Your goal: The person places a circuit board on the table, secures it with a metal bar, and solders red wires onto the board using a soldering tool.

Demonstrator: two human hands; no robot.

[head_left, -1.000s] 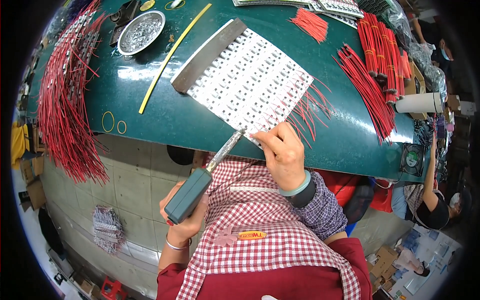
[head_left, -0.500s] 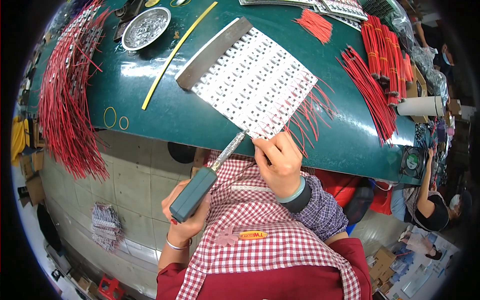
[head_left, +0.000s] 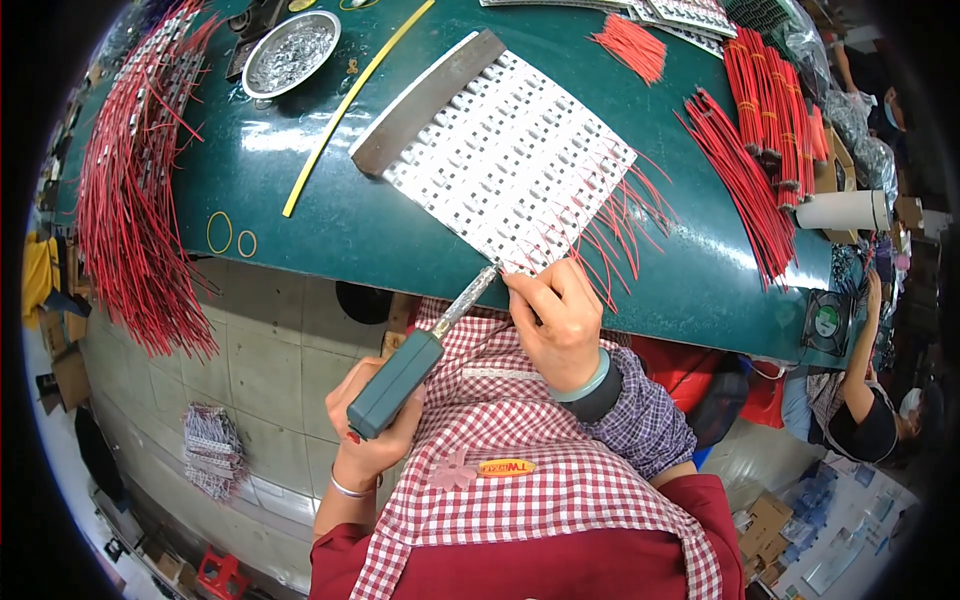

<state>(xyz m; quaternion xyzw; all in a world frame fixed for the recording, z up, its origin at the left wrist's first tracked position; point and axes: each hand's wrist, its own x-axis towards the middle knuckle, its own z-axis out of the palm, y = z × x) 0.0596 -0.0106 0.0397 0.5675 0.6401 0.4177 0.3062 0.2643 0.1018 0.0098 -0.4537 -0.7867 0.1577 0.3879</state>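
My left hand is wrapped round the green handle of a soldering iron. The iron's tip meets the near corner of a white panel of small circuit boards. Just right of that tip, my right hand is closed in a pinch at the panel's near edge, on what looks like a thin red wire, mostly hidden by the fingers. Several red wires stick out from the panel's right side. A dark flat bar lies along its far left edge.
Finished-looking boards with long red wires hang over the table's left edge. A metal bowl and yellow strip lie behind the iron. Red wire bundles lie at right, near a white cylinder. A co-worker sits at far right.
The soldering iron and my left hand have shifted slightly right and up, bringing the tip nearer my right fingertips. My right hand has hardly moved. The co-worker's arm has moved slightly.
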